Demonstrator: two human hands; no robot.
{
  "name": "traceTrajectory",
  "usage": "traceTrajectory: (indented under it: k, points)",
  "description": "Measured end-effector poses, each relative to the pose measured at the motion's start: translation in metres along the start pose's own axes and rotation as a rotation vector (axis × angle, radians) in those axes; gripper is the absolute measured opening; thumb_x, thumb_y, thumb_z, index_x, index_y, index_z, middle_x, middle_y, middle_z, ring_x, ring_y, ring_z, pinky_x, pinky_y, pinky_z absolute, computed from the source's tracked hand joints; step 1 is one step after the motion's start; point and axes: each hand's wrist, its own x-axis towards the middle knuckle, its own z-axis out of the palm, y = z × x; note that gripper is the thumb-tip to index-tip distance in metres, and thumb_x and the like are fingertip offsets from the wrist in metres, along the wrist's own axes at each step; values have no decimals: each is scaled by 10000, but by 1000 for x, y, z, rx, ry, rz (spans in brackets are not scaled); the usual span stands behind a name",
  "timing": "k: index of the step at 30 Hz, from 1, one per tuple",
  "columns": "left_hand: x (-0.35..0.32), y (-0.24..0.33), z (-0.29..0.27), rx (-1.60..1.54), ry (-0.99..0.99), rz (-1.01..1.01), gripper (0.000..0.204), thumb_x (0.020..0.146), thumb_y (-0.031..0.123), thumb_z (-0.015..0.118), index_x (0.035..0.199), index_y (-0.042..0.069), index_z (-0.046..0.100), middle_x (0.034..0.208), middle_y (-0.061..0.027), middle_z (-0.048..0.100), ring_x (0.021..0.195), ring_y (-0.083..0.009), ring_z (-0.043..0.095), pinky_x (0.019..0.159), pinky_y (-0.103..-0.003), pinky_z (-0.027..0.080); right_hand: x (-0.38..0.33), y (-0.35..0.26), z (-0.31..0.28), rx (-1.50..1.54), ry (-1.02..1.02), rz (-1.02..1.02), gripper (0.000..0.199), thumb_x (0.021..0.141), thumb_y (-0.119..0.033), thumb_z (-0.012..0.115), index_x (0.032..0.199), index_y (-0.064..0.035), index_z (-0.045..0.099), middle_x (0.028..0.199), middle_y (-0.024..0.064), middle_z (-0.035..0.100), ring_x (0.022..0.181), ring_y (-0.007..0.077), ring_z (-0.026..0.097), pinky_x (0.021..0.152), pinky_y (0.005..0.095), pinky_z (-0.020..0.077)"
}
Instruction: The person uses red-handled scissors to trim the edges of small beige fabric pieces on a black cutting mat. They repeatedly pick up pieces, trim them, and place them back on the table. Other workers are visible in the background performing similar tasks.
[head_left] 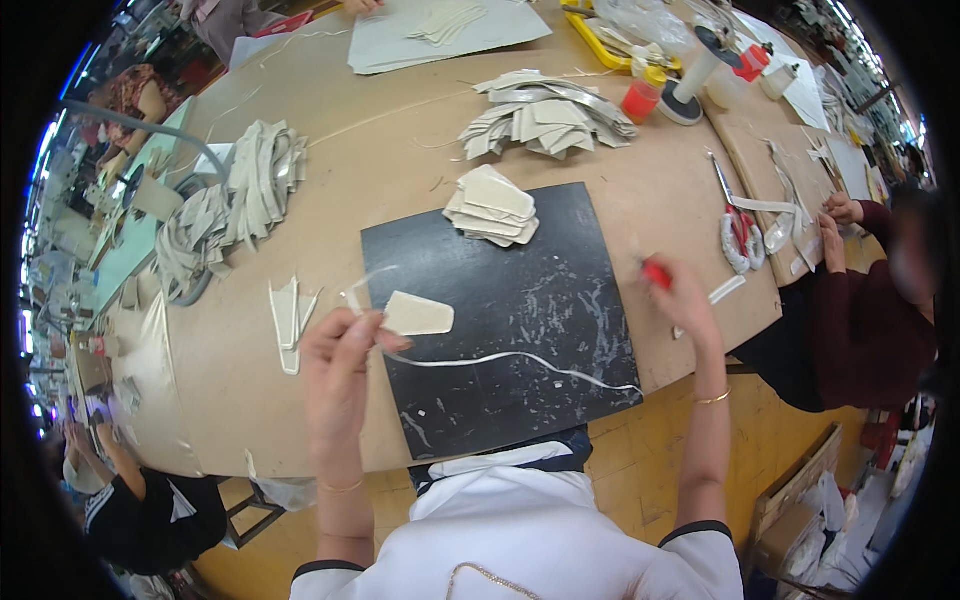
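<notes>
My left hand (345,350) is raised over the left edge of a black, scuffed mat (520,400), thumb and fingers closed on a narrow white strip (480,361). One end sticks up above the fingers; the rest trails right across the mat. Right beside the fingertips is a cream tapered piece (420,314); whether the fingers touch it I cannot tell. My right hand (685,302), off the mat's right side, is closed around a small red-handled tool (656,273), blurred and mostly hidden. A stack of similar cream pieces (490,206) sits on the mat's far edge.
Bundles of cream pieces (545,115) lie farther back, with more at left (265,180). Red-handled scissors (740,235) and a red bottle (643,97) are at right. Narrow cream pieces (287,320) lie left of the mat. A co-worker in dark red (870,330) sits at right.
</notes>
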Motion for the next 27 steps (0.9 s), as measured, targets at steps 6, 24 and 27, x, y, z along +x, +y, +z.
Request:
traceTrajectory:
  k: [6,24,27]
  points:
    - [22,-8,42,85,-125,-66,175,969,109,611,1006,-45,687,821,-88,719,816,-144,693,812,-278,524,27,-27,-31,-202,499,-115,381,899,-294,702,1127,9,673,930,143,708,876,276,676,757,362,513]
    - [145,-49,174,593,-750,68,213,944,155,621,997,-40,690,871,-47,708,843,-111,633,814,-282,492,5,-26,-36,947,-115,-4,297,1002,-289,596,1042,-25,726,712,-74,571,557,0,355,485,203,268]
    - [147,-55,178,582,-821,73,158,911,128,626,924,-22,672,900,-59,701,886,-129,615,846,-305,480,11,-20,-31,1055,-201,-5,312,1009,-313,582,940,-40,717,645,-82,505,529,2,334,474,205,251]
